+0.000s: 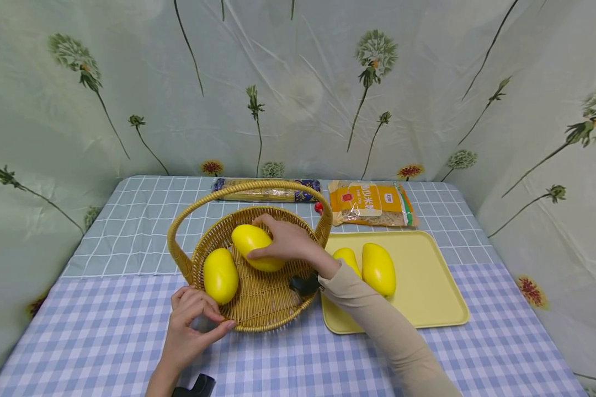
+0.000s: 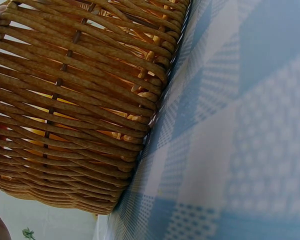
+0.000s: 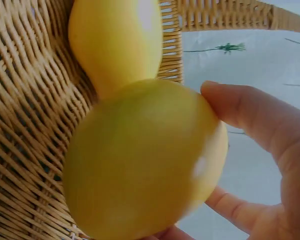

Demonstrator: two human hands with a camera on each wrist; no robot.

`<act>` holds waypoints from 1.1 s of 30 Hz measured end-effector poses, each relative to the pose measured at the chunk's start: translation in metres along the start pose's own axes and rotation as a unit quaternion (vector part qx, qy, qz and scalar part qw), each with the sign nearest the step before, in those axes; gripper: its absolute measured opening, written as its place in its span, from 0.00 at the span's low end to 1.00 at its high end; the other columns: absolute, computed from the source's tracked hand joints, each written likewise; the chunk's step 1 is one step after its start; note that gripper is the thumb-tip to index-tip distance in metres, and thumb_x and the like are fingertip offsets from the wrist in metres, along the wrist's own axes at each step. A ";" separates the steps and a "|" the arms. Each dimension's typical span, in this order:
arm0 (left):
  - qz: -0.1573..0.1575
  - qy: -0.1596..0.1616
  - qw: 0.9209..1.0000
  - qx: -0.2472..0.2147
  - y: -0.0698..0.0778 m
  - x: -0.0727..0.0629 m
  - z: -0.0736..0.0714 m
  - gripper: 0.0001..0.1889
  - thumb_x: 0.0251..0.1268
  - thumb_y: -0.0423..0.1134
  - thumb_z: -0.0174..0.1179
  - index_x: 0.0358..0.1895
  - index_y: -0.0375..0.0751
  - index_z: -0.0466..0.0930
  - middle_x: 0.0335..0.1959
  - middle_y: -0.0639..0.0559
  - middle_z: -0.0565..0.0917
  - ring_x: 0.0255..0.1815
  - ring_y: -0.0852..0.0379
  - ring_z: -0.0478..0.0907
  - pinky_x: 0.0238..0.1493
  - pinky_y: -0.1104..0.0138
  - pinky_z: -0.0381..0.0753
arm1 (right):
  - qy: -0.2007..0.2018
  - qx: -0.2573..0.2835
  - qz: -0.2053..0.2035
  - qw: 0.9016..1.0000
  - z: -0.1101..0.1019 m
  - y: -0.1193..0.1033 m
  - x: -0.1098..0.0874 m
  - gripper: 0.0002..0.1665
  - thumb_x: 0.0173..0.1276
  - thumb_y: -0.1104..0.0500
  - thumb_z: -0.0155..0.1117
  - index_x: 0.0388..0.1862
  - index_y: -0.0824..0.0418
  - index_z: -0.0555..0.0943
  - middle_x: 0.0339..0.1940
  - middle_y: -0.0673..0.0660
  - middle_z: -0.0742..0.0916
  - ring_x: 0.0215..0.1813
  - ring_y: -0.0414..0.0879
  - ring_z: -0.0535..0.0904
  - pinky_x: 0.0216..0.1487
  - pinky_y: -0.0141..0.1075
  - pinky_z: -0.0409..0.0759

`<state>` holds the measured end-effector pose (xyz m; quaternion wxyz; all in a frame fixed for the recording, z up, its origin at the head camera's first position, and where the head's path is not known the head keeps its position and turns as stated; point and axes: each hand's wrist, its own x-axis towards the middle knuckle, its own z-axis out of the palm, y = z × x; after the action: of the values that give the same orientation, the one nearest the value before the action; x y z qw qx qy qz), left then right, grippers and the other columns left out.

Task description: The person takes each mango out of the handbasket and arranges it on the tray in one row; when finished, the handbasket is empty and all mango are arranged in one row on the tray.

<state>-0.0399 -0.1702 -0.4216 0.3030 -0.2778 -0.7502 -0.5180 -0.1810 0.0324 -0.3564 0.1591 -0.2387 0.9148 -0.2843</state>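
Note:
A wicker basket (image 1: 260, 309) with a tall arched handle stands left of the table's middle. My right hand (image 1: 292, 242) grips a yellow mango (image 1: 250, 240) inside it, thumb on one side and fingers on the other. Beside that lies a second mango (image 1: 221, 277), against the basket's left wall; in the right wrist view the held mango (image 3: 140, 165) touches or overlaps this other mango (image 3: 115, 40). With thumb and fingers my left hand (image 1: 191, 320) pinches the basket's near-left rim. The woven basket side (image 2: 65, 115) fills much of the left wrist view, hiding most of that hand.
Right of the basket, a yellow tray (image 1: 422, 286) bears two mangoes, one (image 1: 346, 259) partly behind my right forearm. At the back lie a pack of noodles (image 1: 263, 193), an orange-and-clear bag of grain (image 1: 372, 204) and a small red thing (image 1: 319, 208).

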 end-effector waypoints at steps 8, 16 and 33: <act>0.000 -0.001 1.000 0.000 -0.001 -0.001 0.000 0.16 0.51 0.49 0.72 0.19 0.45 0.77 0.22 0.56 0.76 0.31 0.59 0.68 0.55 0.59 0.48 | 0.059 0.026 -0.028 0.998 -0.007 -0.003 -0.014 0.41 0.53 0.38 0.71 0.63 0.46 0.68 0.44 0.48 0.79 0.40 0.42 0.75 0.35 0.37 0.73; -0.005 -0.003 1.000 0.000 -0.001 -0.001 -0.001 0.16 0.50 0.49 0.72 0.19 0.45 0.77 0.22 0.56 0.76 0.31 0.59 0.68 0.56 0.59 0.48 | 0.121 0.071 -0.051 0.989 -0.011 -0.006 -0.032 0.42 0.52 0.37 0.71 0.64 0.43 0.68 0.45 0.46 0.78 0.42 0.40 0.74 0.35 0.37 0.75; -0.001 0.000 1.000 -0.005 -0.002 0.000 0.000 0.16 0.51 0.49 0.72 0.19 0.45 0.76 0.22 0.56 0.76 0.31 0.59 0.68 0.55 0.59 0.48 | 0.173 0.187 -0.145 0.956 -0.006 0.008 -0.082 0.41 0.55 0.48 0.74 0.66 0.39 0.66 0.52 0.46 0.76 0.45 0.44 0.75 0.44 0.41 0.75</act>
<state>-0.0412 -0.1710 -0.4229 0.3012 -0.2787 -0.7480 -0.5216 -0.1178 0.0844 -0.3433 -0.0027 -0.2817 0.8145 -0.5071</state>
